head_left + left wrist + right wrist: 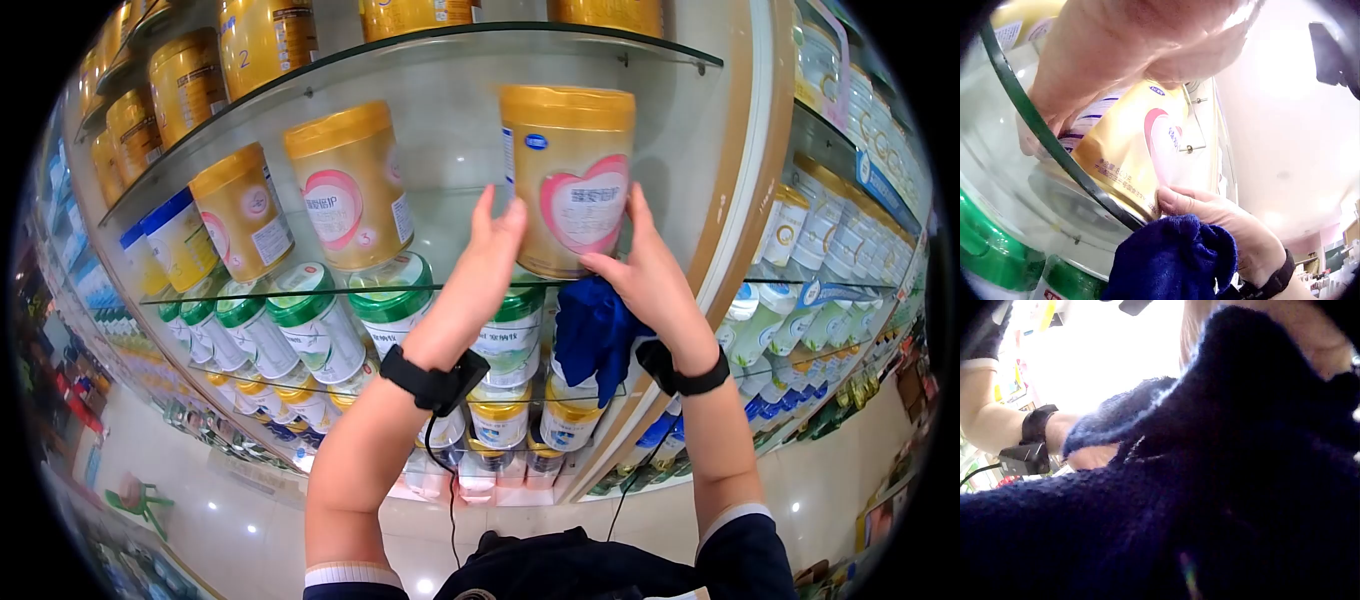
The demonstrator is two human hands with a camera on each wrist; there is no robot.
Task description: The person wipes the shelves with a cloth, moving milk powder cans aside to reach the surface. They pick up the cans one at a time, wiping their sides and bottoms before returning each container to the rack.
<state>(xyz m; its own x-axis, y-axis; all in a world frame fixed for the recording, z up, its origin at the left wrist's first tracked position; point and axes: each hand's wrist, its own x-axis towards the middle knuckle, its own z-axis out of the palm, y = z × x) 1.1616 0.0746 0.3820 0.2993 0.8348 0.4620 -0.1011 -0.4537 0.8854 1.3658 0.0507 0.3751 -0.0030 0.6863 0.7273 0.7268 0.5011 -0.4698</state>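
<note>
A gold milk powder can with a pink heart label stands upright at the front of a glass shelf. My left hand holds its left side, the fingers partly hidden behind it. On the other side my right hand grips the can, thumb on the lower front and fingers along the side. A dark blue cloth hangs bunched below the right hand, and fills most of the right wrist view. In the left wrist view the can's bottom edge lies close to the glass shelf's green edge.
Left of the held can stands a similar gold can, with more cans further left. Green-lidded cans fill the shelf below. An upper glass shelf carries gold cans overhead. A wooden upright borders the right side.
</note>
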